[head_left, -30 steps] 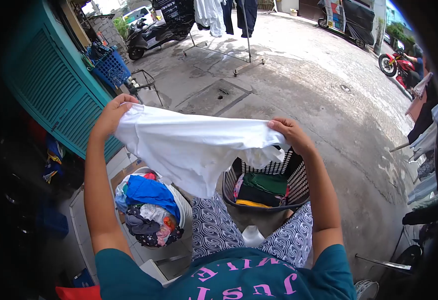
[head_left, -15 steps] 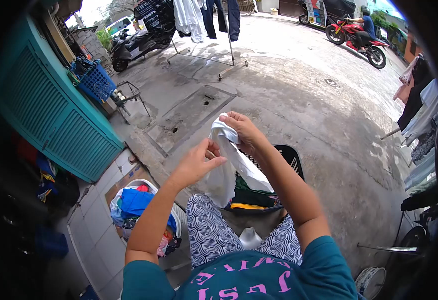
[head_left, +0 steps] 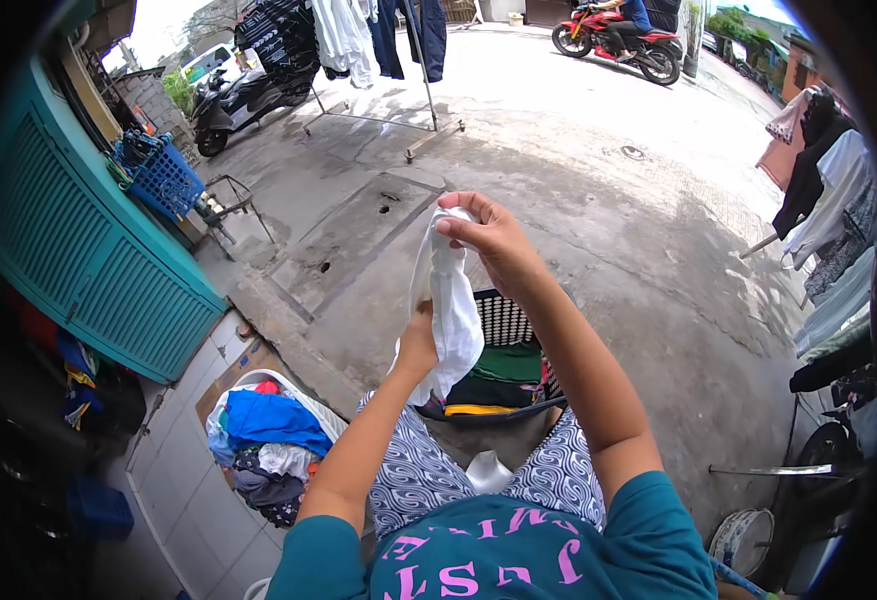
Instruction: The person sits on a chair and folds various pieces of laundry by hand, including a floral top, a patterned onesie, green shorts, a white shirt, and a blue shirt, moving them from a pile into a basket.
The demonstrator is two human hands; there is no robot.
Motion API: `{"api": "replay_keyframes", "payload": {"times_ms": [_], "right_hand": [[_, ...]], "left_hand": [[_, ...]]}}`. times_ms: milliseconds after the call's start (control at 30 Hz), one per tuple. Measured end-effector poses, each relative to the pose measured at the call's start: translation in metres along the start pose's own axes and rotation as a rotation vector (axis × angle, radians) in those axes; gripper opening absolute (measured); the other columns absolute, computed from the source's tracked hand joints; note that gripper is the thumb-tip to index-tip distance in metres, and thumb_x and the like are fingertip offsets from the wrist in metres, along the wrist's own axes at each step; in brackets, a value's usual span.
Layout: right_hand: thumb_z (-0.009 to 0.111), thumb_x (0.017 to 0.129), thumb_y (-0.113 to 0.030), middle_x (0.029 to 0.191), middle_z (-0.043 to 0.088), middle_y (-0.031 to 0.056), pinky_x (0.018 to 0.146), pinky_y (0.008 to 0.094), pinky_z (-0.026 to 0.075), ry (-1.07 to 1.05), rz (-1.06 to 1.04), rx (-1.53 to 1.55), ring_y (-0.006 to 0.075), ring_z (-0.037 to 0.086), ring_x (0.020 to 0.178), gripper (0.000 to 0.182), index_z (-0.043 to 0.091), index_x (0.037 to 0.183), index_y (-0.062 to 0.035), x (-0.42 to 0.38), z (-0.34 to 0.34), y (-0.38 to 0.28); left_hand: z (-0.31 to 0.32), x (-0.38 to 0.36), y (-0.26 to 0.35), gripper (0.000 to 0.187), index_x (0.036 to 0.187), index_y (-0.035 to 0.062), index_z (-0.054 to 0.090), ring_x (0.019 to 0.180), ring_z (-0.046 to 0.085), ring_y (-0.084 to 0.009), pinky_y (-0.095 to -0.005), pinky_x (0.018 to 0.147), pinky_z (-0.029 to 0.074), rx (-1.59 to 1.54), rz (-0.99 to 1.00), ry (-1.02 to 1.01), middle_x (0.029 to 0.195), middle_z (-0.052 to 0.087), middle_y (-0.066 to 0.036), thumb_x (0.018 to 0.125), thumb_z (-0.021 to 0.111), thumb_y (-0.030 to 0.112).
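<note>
A white cloth (head_left: 453, 325) hangs in front of me, its top edge pinched in the raised fingers of my right hand (head_left: 490, 240). Lower down, my left hand (head_left: 420, 335) is at the cloth's left side, its fingers hidden behind or inside the fabric. Below the cloth, between my knees, stands a dark basket (head_left: 503, 318) with folded green, black and yellow clothes (head_left: 508, 363) in it. Another small white piece (head_left: 490, 472) lies between my thighs.
At my left a white basket (head_left: 330, 422) holds heaped clothes, with a blue one on top. Beyond are a teal louvred door (head_left: 108, 240) and a blue crate (head_left: 166, 182). Laundry hangs at the right (head_left: 838, 190) and ahead. A person rides a red motorcycle (head_left: 626, 42).
My left hand has moved down and behind the cloth, which now hangs lengthwise from my right hand. The view has shifted slightly, and the motorcycle and rider have moved left.
</note>
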State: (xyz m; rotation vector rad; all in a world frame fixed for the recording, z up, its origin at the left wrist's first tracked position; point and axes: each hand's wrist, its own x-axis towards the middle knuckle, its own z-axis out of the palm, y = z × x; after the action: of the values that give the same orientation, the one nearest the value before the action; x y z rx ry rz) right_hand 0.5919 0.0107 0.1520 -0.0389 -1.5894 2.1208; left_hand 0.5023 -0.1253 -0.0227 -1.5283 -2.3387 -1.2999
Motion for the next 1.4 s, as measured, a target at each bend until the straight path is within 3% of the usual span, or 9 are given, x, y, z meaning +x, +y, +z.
{"api": "replay_keyframes", "payload": {"times_ms": [67, 133, 367, 567, 833, 900, 1067, 1333, 1400], "right_hand": [[0.067, 0.074, -0.01, 0.085, 0.056, 0.0023, 0.068, 0.0209, 0.043, 0.048, -0.088, -0.162, 0.0093, 0.053, 0.075, 0.032, 0.051, 0.102, -0.0047, 0.006, -0.017, 0.013], [0.071, 0.066, -0.008, 0.087, 0.054, 0.0065, 0.068, 0.0237, 0.042, 0.391, -0.307, -0.531, 0.0117, 0.051, 0.076, 0.035, 0.05, 0.093, -0.0041, 0.019, -0.051, 0.041], [0.055, 0.066, 0.007, 0.09, 0.052, 0.009, 0.069, 0.028, 0.045, 0.523, -0.071, -0.225, 0.0154, 0.053, 0.081, 0.036, 0.045, 0.099, -0.0021, 0.011, -0.1, 0.082], [0.055, 0.073, -0.002, 0.095, 0.053, 0.0165, 0.073, 0.0424, 0.044, 0.333, -0.302, -1.362, 0.0356, 0.053, 0.089, 0.023, 0.05, 0.095, -0.0056, -0.012, -0.141, 0.089], [0.059, 0.074, -0.009, 0.082, 0.059, 0.0151, 0.063, 0.039, 0.047, 0.398, 0.151, -1.356, 0.0294, 0.06, 0.074, 0.015, 0.053, 0.087, -0.0043, 0.003, -0.175, 0.029], [0.056, 0.076, -0.004, 0.075, 0.055, 0.0093, 0.04, 0.0277, 0.042, 0.462, 0.183, -0.719, 0.0181, 0.054, 0.044, 0.013, 0.053, 0.088, -0.0004, 0.009, -0.164, -0.004], [0.056, 0.073, -0.004, 0.087, 0.056, 0.0112, 0.056, 0.0296, 0.051, 0.348, 0.143, -0.495, 0.0177, 0.057, 0.077, 0.033, 0.049, 0.105, -0.0002, 0.01, -0.116, -0.003], [0.044, 0.072, -0.005, 0.072, 0.06, 0.0176, 0.064, 0.0348, 0.046, 0.509, -0.24, -1.343, 0.0279, 0.059, 0.069, 0.027, 0.059, 0.093, 0.0001, 0.032, -0.144, -0.071], [0.04, 0.074, -0.005, 0.068, 0.058, 0.014, 0.052, 0.0317, 0.045, 0.294, 0.293, -1.172, 0.0207, 0.057, 0.056, 0.032, 0.057, 0.1, -0.0015, 0.026, -0.119, -0.088]], "left_hand": [[-0.003, 0.008, -0.005, 0.032, 0.107, 0.0002, 0.042, 0.085, 0.056, -0.0351, -0.0404, 0.075, 0.044, 0.024, 0.147, 0.016, 0.095, 0.056, -0.019, 0.077, 0.052, 0.007], [-0.032, 0.024, 0.018, 0.028, 0.104, 0.0021, 0.045, 0.081, 0.059, -0.0234, -0.0336, 0.072, 0.047, -0.545, -0.538, -0.136, 0.092, 0.058, -0.011, 0.078, 0.053, 0.005], [-0.123, 0.069, 0.068, 0.022, 0.103, 0.006, 0.047, 0.081, 0.058, -0.0135, -0.0265, 0.074, 0.048, -1.338, -0.658, -0.02, 0.091, 0.058, -0.006, 0.081, 0.052, 0.006], [-0.177, 0.088, 0.021, 0.02, 0.1, 0.0062, 0.047, 0.081, 0.057, -0.0136, -0.0272, 0.073, 0.048, -1.176, -0.542, 0.258, 0.09, 0.057, -0.005, 0.081, 0.052, 0.005], [-0.236, 0.102, -0.014, 0.01, 0.093, 0.0078, 0.052, 0.076, 0.054, -0.0093, -0.0233, 0.063, 0.047, -0.318, -0.388, 0.302, 0.089, 0.054, -0.001, 0.084, 0.049, 0.008], [-0.248, 0.106, 0.002, 0.011, 0.094, 0.0068, 0.051, 0.077, 0.054, -0.01, -0.0243, 0.063, 0.048, -0.305, -0.326, 0.384, 0.089, 0.054, -0.002, 0.083, 0.048, 0.007], [-0.233, 0.107, 0.011, 0.012, 0.092, 0.0045, 0.052, 0.075, 0.055, -0.0111, -0.0243, 0.061, 0.05, -0.182, -0.314, 0.378, 0.085, 0.055, -0.003, 0.082, 0.046, 0.006], [-0.271, 0.112, 0.0, 0.017, 0.091, 0.0041, 0.057, 0.068, 0.059, -0.0111, -0.0253, 0.05, 0.049, 0.024, -0.255, 0.484, 0.081, 0.06, -0.006, 0.081, 0.043, 0.001], [-0.266, 0.118, 0.005, 0.018, 0.092, 0.0042, 0.057, 0.068, 0.059, -0.0104, -0.0251, 0.05, 0.049, 0.247, -0.425, 0.056, 0.082, 0.061, -0.005, 0.081, 0.043, 0.001]]}}
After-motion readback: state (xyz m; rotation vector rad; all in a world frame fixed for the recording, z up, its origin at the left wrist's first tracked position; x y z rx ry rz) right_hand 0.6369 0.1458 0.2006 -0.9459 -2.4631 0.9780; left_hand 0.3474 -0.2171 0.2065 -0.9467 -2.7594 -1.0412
